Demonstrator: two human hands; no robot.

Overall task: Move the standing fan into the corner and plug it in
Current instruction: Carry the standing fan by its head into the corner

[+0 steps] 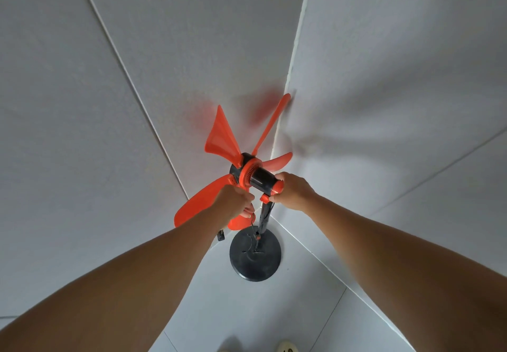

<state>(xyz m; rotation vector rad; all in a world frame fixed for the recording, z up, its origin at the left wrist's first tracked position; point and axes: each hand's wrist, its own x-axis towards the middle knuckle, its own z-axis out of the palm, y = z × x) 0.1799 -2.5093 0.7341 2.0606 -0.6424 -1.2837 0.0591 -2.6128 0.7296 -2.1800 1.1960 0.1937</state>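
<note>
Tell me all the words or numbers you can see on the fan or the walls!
None can be read.
Fan motor housing: no label shows.
Round base: only faint moulded marks, not letters that can be made out.
Walls: bare, no signs.
Shoe at the bottom edge: a small dark mark, too cut off to read.

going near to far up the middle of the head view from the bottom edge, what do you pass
shoe tip → round black base → black pole → motor housing gripped by the right hand → orange blades → wall corner seam
</note>
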